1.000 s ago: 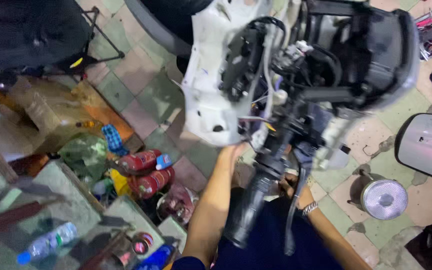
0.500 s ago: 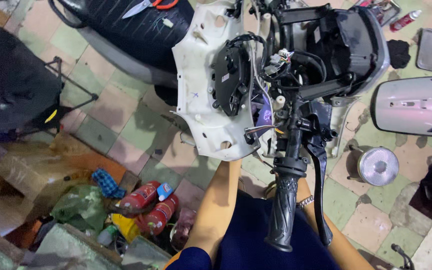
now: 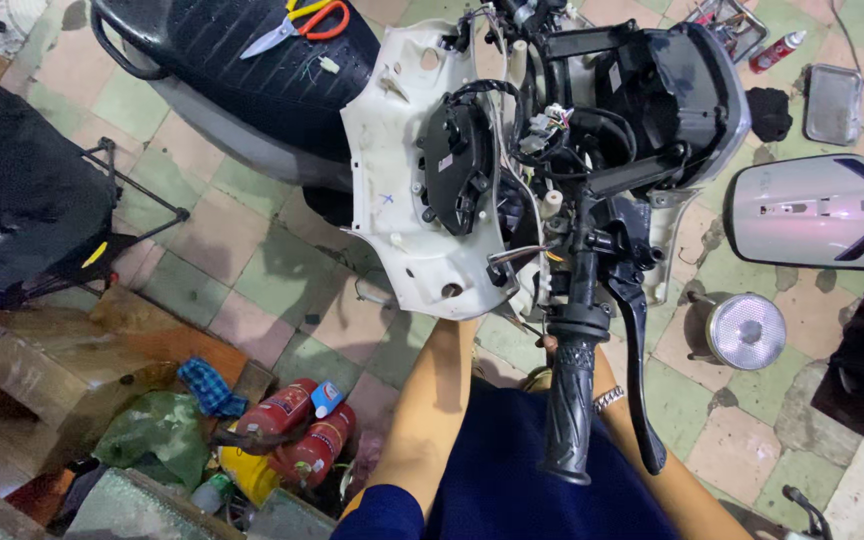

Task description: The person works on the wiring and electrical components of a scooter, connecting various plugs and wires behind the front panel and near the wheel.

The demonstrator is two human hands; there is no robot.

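Looking down from my head camera, I see a partly stripped scooter on a floor of green and pink tiles. My left forearm rises from the bottom edge and runs up under the loose white front cowl; that hand is hidden behind the panel, so I cannot tell whether it is open or gripping. My right hand shows only as a sliver of fingers just behind the black handlebar grip, with a metal watch band at the wrist; I cannot tell how the fingers are set. The grip points down toward me, with the black brake lever beside it on its right. Above it sit exposed wiring and connectors inside the opened black headlight housing. On the black seat lie scissors with red and yellow handles. A removed silver body panel lies on the floor to the right, and a round headlamp sits near it below. At lower left, two red spray cans rest among clutter next to a green plastic bag. A black folding chair stands at the left.
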